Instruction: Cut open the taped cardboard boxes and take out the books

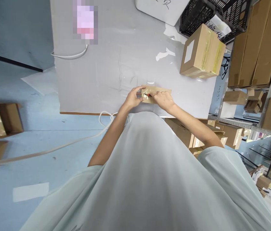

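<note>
A small, flat cardboard box [159, 89] with shiny clear tape lies at the front edge of the grey table. My left hand [134, 98] grips its left end, thumb on the near side and fingers on the far side. Over the middle and right part of the box is my right hand [163, 100], its fingers curled around a small red tool [149, 95]. Only a red bit of the tool shows at the taped top; its kind is hidden by the fingers.
A larger taped carton [199, 54] stands at the table's right, near a black plastic crate [198, 19] and a white lid-like panel [160, 8]. A white cable [72, 57] lies at the left. Shelves with brown boxes [253, 57] line the right side.
</note>
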### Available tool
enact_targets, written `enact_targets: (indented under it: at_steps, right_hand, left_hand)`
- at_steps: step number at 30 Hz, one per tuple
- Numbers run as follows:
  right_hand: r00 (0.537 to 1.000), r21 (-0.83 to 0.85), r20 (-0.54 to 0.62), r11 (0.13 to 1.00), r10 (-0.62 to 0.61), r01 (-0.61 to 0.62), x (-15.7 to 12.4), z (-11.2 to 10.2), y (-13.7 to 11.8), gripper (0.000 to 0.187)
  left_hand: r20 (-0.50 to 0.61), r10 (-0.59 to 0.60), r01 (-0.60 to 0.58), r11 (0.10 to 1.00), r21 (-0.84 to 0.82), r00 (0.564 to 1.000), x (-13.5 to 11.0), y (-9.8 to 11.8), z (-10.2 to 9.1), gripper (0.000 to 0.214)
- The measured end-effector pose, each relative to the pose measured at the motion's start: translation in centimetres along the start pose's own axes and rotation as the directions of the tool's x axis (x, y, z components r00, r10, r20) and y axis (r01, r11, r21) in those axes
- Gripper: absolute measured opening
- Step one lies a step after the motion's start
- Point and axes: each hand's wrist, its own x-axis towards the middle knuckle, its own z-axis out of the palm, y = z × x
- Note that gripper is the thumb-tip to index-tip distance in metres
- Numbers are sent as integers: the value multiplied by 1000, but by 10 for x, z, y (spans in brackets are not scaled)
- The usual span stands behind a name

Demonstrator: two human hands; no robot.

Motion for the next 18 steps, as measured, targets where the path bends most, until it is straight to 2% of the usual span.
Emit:
enact_targets:
  at_steps: [3,7,9,14,18]
  right_hand:
    - [998,7,46,999,43,-43,-14,9,26,57]
    - [989,-25,88,993,118,-116,-46,27,76,58]
    - [987,-35,90,991,132,-130,-58,36,92,61]
    - [992,14,49,993,119,-120,-67,54,118,61]
    - [980,66,33,977,199,-200,-71,90,172,51]
  left_hand:
    - [-19,-66,65,998,-24,998,-3,2,0,70]
    - [-39,-88,87,996,-20,995,-7,4,1,71]
    - [-52,-101,100,995,-15,994,-9,7,2,72]
    - [-80,-110,113,993,30,991,-10,14,6,70]
    - [-123,-125,132,990,49,984,-14,9,3,68]
